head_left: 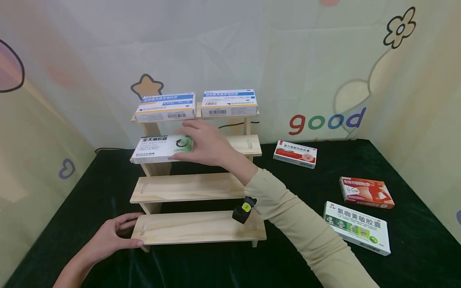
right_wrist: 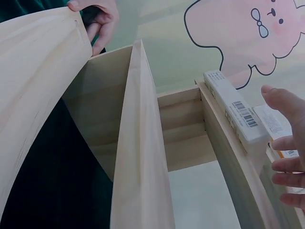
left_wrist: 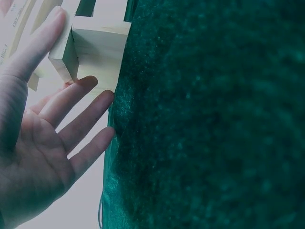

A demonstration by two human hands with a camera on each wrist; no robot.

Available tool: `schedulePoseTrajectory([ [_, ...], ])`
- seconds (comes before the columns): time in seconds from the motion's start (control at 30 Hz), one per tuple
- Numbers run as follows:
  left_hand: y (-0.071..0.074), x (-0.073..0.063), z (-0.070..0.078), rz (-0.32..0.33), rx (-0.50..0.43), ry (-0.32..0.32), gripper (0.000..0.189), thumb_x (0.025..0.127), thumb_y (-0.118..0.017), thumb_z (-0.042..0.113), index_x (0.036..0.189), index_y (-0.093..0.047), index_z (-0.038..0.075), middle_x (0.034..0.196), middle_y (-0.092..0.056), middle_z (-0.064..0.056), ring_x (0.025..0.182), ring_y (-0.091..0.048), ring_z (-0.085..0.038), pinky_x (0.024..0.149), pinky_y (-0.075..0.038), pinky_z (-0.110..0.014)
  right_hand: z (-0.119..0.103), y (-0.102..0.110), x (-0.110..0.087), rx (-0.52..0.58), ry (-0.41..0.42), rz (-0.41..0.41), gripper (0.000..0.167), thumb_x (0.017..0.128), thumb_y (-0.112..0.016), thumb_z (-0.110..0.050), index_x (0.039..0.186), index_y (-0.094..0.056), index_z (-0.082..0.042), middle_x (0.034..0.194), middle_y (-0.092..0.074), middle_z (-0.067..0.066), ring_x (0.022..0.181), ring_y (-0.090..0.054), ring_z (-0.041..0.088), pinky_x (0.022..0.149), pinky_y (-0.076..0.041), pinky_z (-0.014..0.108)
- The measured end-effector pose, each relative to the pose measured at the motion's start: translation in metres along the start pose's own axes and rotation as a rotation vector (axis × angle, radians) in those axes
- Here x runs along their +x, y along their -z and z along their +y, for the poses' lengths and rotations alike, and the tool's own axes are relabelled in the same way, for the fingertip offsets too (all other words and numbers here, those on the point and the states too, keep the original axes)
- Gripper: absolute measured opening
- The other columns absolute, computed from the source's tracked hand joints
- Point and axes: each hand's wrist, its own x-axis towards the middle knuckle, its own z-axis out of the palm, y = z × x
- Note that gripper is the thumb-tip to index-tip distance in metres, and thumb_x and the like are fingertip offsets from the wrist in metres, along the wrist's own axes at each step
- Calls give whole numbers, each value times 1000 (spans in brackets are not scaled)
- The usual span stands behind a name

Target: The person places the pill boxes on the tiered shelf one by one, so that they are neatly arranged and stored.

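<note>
A four-tier wooden stand (head_left: 191,188) fills the middle of the head view. On its second tier from the top, at the left, lies a white-and-green medicine box (head_left: 155,148). My right hand (head_left: 209,144) is over the box's right end, thumb by its front edge and fingers towards the back. In the right wrist view those fingers (right_wrist: 288,180) are spread, and a gap shows between the thumb and the white box (right_wrist: 237,109). Down at the lowest tier, my left hand (head_left: 109,236) holds the left end of the board, thumb at the front and fingers behind.
Two blue-and-white medicine boxes, one left (head_left: 165,107) and one right (head_left: 229,103), lie on the top tier. Right of the stand, the dark green cloth (head_left: 288,192) bears a red-and-white box (head_left: 295,154), an orange box (head_left: 366,193) and a larger white-and-green box (head_left: 356,228). A printed curtain (head_left: 230,48) hangs behind.
</note>
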Motion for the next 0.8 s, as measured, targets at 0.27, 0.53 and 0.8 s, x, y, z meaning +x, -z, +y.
schedulePoseTrajectory([
  [0.27, -1, 0, 1, -2, 10, 0, 70, 79, -70, 20, 132, -34, -9, 131, -41, -30, 120, -41, -43, 84, -47, -41, 7, 10, -14, -20, 5, 3, 61, 74, -65, -55, 119, -59, -14, 131, -50, 5, 123, -42, 20, 101, -33, 34],
  [0.53, 0, 1, 1, -5, 0, -3, 71, 79, -70, 19, 133, -34, -9, 132, -39, -31, 119, -42, -44, 81, -49, -37, 18, 19, -31, -30, -21, 2, 60, 75, -64, -55, 121, -58, -17, 130, -51, 5, 121, -44, 21, 98, -35, 36],
  [0.8, 0, 1, -2, -13, -11, -19, 71, 79, -70, 18, 132, -34, -10, 130, -41, -32, 120, -39, -46, 81, -49, -37, 31, 23, -50, -36, -7, 19, 61, 76, -65, -52, 121, -58, -11, 127, -53, 8, 118, -46, 23, 97, -37, 38],
])
